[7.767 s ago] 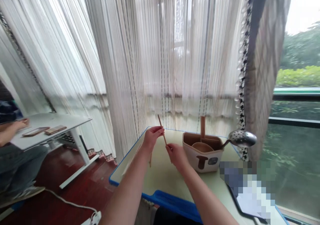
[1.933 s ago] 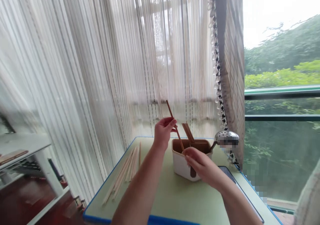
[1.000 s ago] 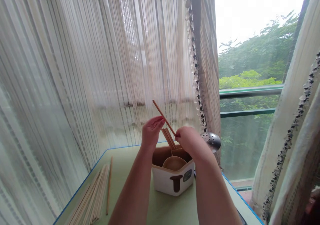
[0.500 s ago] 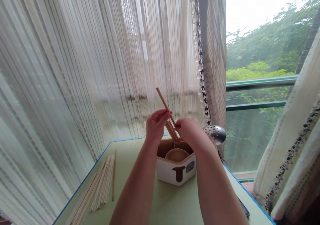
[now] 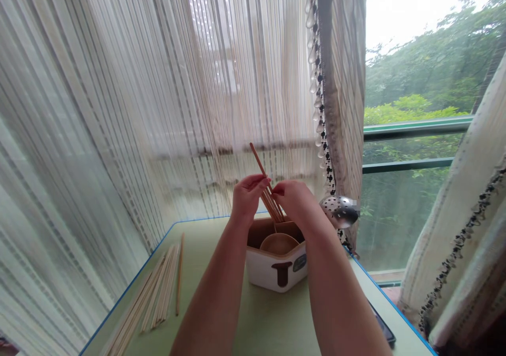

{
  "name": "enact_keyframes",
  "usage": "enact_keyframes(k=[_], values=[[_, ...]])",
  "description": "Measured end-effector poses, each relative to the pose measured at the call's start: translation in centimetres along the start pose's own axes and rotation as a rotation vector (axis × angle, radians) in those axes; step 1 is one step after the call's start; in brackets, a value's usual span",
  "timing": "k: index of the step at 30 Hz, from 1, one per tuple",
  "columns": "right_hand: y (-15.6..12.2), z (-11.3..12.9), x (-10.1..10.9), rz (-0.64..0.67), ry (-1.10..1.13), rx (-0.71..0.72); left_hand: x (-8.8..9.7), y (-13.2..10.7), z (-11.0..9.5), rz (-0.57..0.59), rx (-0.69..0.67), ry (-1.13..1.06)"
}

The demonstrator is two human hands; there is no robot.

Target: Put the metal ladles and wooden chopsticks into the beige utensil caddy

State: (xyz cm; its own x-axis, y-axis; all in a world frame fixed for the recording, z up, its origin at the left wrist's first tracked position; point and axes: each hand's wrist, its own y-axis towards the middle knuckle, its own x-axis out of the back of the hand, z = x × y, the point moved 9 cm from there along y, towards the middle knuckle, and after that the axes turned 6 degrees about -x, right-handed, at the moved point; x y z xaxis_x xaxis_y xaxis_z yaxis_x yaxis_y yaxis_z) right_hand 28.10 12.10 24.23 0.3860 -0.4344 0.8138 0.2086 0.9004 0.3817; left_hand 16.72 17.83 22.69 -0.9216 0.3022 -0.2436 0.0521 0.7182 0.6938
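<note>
Two bare hands work above one white box with a brown rim and lining (image 5: 259, 272), its front bearing one brown T-shaped mark and one grey oval. The left hand (image 5: 247, 197) and the right hand (image 5: 294, 200) pinch what looks like one slender brown wooden chopstick (image 5: 258, 157), tilted over the box, the left higher up it, the right lower. Behind it, several brown wooden chopsticks (image 5: 272, 207) lean in the box, too bunched to count. Also inside is one round brown bowl-shaped piece (image 5: 279, 244); one perforated silver metal skimmer (image 5: 340, 211) shows just beyond the right forearm. On the pale green, blue-edged table (image 5: 272, 322) lie one separate brown stick (image 5: 179, 274), a pile of overlapping pale wooden sticks (image 5: 164, 287), uncountable, and one flat dark-edged device (image 5: 382, 325).
</note>
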Motion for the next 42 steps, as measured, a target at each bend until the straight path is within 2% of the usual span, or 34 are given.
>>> enact_keyframes(k=[3, 6, 8, 12, 17, 20, 24, 27, 32, 38, 40, 42], values=[[0.5, -1.2, -1.7, 0.099, -0.072, -0.104, -0.2, 0.0, 0.7, 0.026, 0.023, 0.021], [0.6, -2.1, -2.9, 0.168, -0.124, -0.179, 0.4, 0.2, 0.9, -0.009, -0.01, 0.044], [0.7, -1.9, -2.6, 0.144, -0.09, -0.169, 0.7, 0.3, 1.0, -0.014, -0.011, 0.054], [0.5, -0.4, -0.9, 0.023, 0.046, -0.071, 0.6, 0.4, 1.5, 0.058, 0.036, 0.128], [0.7, -0.2, -0.5, -0.018, 0.072, -0.079, 0.6, 0.2, 1.2, 0.087, 0.029, 0.153], [1.0, -0.4, -1.3, 0.015, 0.063, -0.074, 0.6, 0.3, 1.5, 0.102, 0.056, 0.125], [1.2, -1.2, -2.9, 0.132, -0.035, -0.122, 1.7, 0.7, 0.7, 0.012, -0.023, 0.086], [1.1, -1.4, -3.3, 0.177, -0.072, -0.135, 1.8, 0.8, 0.4, 0.023, -0.039, 0.131], [1.0, -0.5, -2.6, 0.122, -0.005, -0.066, 1.5, 0.6, 0.9, 0.092, 0.028, 0.244], [1.2, -1.5, -3.3, 0.188, -0.08, -0.178, 2.0, 0.5, 1.6, 0.114, 0.148, 0.265], [1.2, -1.9, -3.4, 0.197, -0.085, -0.2, 2.3, 0.3, 1.6, 0.172, 0.215, 0.294], [1.1, -2.1, -3.5, 0.204, -0.061, -0.195, 2.3, 0.0, 1.6, 0.289, 0.279, 0.328]])
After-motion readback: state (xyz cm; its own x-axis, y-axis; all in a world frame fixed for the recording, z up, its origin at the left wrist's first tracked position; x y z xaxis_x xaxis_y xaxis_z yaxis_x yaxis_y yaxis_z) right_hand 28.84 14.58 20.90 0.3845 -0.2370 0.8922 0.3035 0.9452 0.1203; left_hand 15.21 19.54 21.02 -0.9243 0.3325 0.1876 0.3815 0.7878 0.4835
